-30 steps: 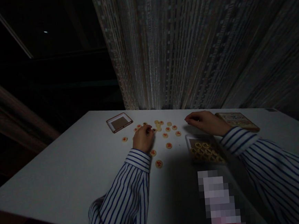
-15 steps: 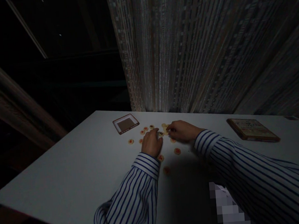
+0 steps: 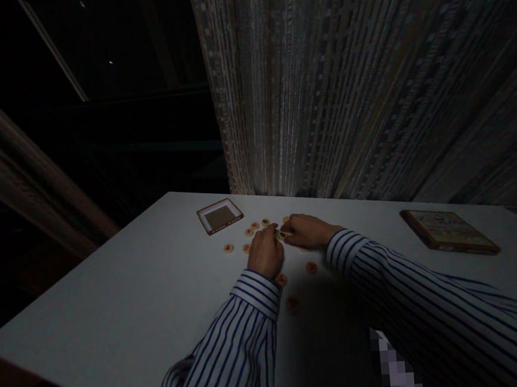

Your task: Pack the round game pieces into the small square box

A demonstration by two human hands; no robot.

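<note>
All about the left hand and right hand, saw red-marked discs lying loose on the white table, well inside every visible edge. Saw both hands nearly meeting, fingers curled and narrow, with a dark-marked disc against the right hand; could not tell in such dim light whether gripped or merely touched, nor judge the left hand's hold. Found the widest room left of the left sleeve, across smooth tabletop to the slanting side edge. Had less toward the far edge, with an open tray near it, left of the discs. Noticed a printed box lying well to the right, beyond the right sleeve. Saw a patterned curtain hanging just behind the far edge, and a dark window at upper left.
</note>
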